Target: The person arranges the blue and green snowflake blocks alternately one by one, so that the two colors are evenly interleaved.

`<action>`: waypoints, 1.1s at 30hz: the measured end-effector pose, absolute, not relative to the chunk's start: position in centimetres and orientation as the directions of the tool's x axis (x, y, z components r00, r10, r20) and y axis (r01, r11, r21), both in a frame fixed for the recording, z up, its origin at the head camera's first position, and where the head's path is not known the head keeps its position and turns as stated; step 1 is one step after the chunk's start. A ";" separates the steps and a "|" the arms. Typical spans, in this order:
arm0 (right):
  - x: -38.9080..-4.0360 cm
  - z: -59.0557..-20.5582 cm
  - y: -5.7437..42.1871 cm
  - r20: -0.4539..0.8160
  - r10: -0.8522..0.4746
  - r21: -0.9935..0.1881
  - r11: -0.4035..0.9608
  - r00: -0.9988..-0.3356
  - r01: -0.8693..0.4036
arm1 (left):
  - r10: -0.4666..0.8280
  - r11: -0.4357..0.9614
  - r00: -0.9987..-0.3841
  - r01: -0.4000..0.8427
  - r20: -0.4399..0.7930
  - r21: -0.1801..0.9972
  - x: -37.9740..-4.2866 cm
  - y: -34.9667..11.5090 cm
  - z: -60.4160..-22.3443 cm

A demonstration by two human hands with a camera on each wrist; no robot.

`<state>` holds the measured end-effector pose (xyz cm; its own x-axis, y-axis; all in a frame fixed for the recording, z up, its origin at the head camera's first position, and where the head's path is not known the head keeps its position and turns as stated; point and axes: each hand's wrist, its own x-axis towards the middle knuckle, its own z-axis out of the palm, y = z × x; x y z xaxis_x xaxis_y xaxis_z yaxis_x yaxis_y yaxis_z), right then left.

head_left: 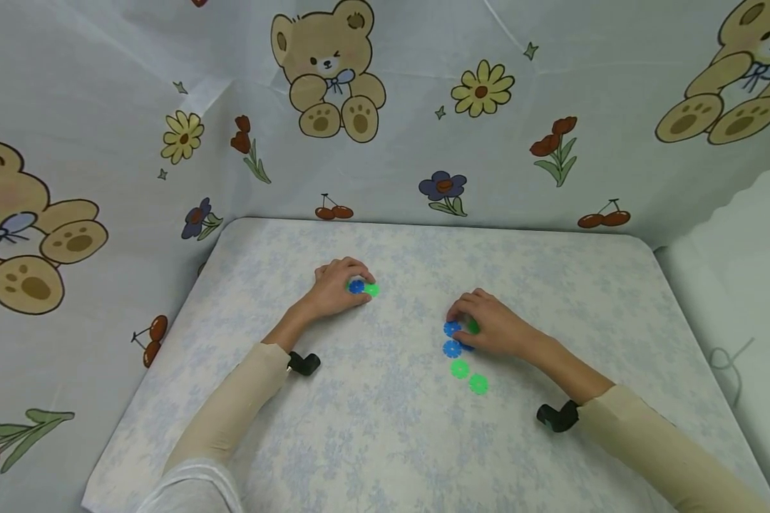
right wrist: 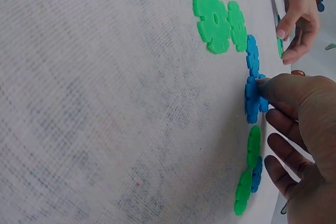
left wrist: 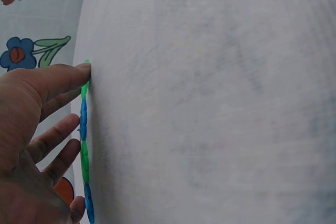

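Note:
My left hand (head_left: 339, 288) bends over a short row of flower-shaped plastic discs at the table's left centre. In the left wrist view, green disc (left wrist: 85, 88) and blue disc (left wrist: 83, 120) alternate along it; the thumb and a finger pinch the green end, other fingertips lie close to the row. To the right, my right hand (head_left: 497, 326) reaches down over more discs. Its thumb tip is on a blue disc (right wrist: 251, 100), with the other fingers curved behind. Another blue disc (head_left: 452, 348) lies just beside the thumb. The palm partly hides a green disc (head_left: 473, 325).
Two bright green discs (head_left: 478, 385) lie on the patterned table (head_left: 385, 442) in front of the right hand. Behind the table hangs a bear-print curtain (head_left: 391, 164). Each wrist carries a black camera (head_left: 558, 417).

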<state>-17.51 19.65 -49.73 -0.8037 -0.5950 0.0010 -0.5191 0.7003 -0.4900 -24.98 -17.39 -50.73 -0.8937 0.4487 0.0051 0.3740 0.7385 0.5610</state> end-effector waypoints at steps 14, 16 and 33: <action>-18.5 -49.9 18.5 0.032 -0.590 -0.498 0.691 -0.807 -0.524 | 0.450 0.735 -0.893 0.370 -0.001 0.568 -25.2 -17.4 -50.8; -18.7 -49.9 18.3 0.038 -0.590 -0.498 0.689 -0.806 -0.527 | 0.450 0.734 -0.893 0.369 0.000 0.570 -25.2 -17.4 -50.8; -20.9 -50.4 15.7 0.075 -0.596 -0.512 0.665 -0.799 -0.544 | 0.447 0.735 -0.895 0.367 0.000 0.570 -25.4 -17.7 -51.4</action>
